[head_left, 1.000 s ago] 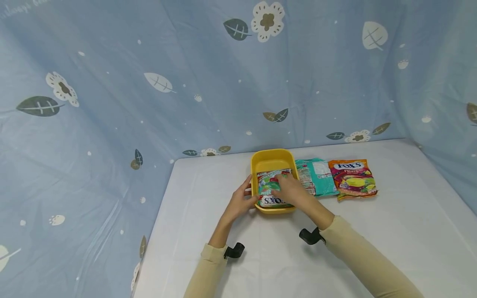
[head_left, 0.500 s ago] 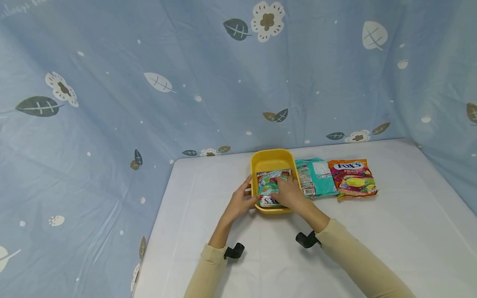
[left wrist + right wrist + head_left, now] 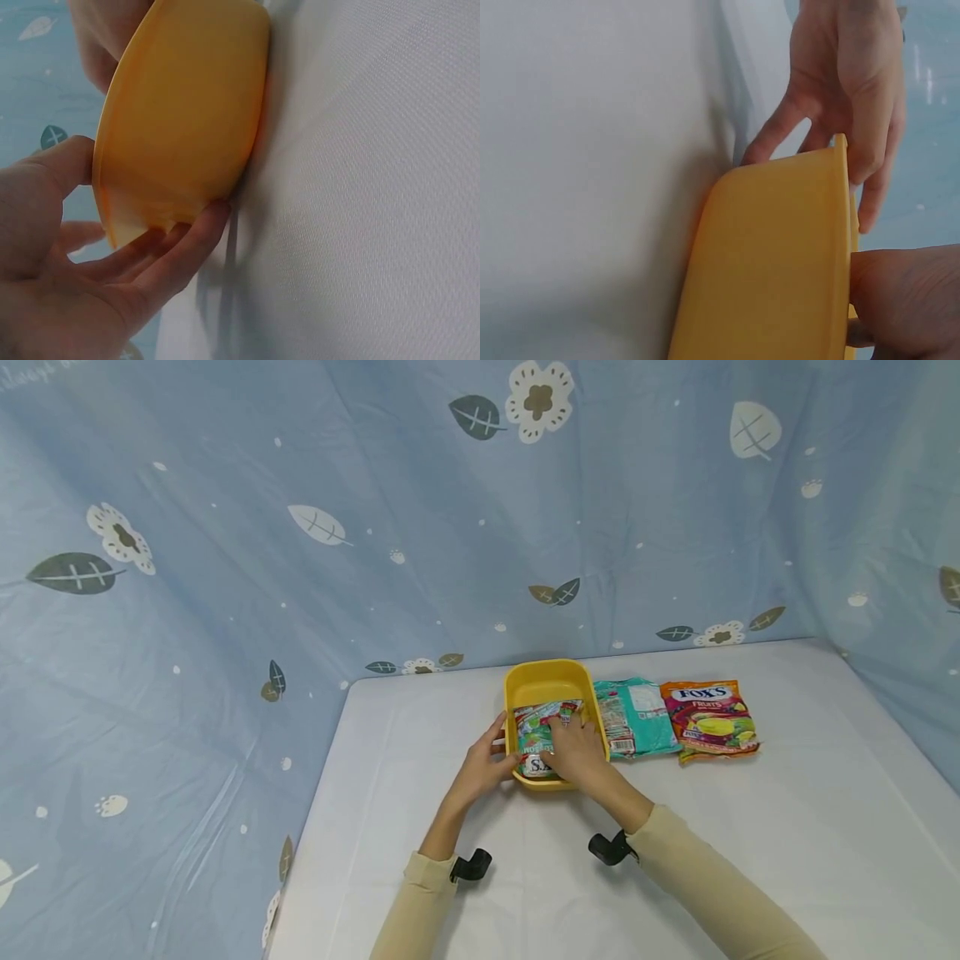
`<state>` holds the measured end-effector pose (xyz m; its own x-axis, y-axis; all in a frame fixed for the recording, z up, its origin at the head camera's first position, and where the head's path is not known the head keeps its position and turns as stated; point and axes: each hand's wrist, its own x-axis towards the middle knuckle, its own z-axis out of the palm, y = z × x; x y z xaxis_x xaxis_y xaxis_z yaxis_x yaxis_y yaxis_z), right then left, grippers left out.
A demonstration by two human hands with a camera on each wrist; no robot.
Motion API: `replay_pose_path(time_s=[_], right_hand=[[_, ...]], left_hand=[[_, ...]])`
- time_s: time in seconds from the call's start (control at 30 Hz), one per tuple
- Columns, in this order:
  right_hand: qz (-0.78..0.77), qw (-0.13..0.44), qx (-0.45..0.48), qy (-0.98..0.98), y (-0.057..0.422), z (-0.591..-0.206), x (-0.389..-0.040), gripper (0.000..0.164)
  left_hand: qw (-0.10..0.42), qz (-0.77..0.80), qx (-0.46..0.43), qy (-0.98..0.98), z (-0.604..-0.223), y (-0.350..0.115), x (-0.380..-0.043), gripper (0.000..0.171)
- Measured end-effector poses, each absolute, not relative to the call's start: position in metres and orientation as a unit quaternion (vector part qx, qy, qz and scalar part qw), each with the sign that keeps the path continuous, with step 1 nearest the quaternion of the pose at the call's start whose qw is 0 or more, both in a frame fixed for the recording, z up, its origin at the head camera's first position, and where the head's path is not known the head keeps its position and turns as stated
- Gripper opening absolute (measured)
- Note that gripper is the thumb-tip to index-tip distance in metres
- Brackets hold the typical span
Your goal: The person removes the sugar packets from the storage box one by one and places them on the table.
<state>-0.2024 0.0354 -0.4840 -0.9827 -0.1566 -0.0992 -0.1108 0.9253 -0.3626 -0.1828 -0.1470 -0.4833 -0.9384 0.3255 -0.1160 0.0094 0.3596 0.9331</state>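
A yellow plastic basin (image 3: 546, 675) stands at the back of the table. My left hand (image 3: 482, 768) holds its left side, thumb at the rim and fingers along the outer wall, as the left wrist view shows. Inside the basin lies a green and red Fox's candy bag (image 3: 534, 739), its lettering upside down in the head view. My right hand (image 3: 576, 750) reaches over the near right rim and presses on the bag with spread fingers, covering its right part. In the right wrist view those fingers are hidden behind the basin's wall.
Right of the basin lies a teal candy bag (image 3: 647, 718), back side up, close to the basin's wall. Beside it is an orange and purple Fox's Fruits bag (image 3: 708, 718). A blue patterned curtain (image 3: 480, 527) rises behind the white-covered table (image 3: 420, 727).
My right hand has moved a little left over the green candy bag and covers more of its lettering. The bag has shifted slightly left. The left hand and basin stay put.
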Motion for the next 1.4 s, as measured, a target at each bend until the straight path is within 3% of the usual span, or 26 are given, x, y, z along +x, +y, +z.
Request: replay_pose_path(time_s=[0.47,0.93,1.4], right_hand=[[-0.251,0.04,-0.072,0.965,0.036,-0.49,-0.199,0.074],[-0.292,0.079,-0.049,0.952,0.039,-0.491,-0.203,0.076],[-0.29,0.039,-0.071,0.954,0.041,-0.494,-0.2,0.077]], left_hand=[[0.137,0.547,0.105,0.819,-0.483,-0.147,-0.183,0.074],[0.139,0.546,0.104,0.82,-0.48,-0.145,-0.182,0.075],[0.126,0.531,0.094,0.833,-0.497,-0.147,-0.188,0.076]])
